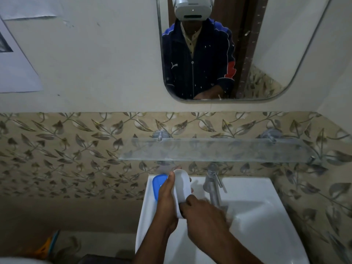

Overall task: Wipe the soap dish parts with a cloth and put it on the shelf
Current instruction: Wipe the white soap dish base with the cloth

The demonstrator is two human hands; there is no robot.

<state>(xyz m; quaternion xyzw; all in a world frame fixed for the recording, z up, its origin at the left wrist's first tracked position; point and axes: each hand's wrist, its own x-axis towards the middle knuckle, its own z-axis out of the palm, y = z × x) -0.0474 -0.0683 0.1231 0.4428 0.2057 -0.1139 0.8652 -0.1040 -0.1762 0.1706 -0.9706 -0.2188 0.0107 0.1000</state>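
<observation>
Head view: left hand (167, 204) grips white dish (182, 185); right hand (202, 212) blurred, grip unclear; cloth unseen.

The only sign I can make out is on my jacket (198, 61) in the mirror (285, 54): a small white leaping-cat logo on the chest, with no letters beside it. A paper (15, 73) is stuck on the wall to my left, with a dark printed patch at its edge, but I cannot read anything on it.
</observation>
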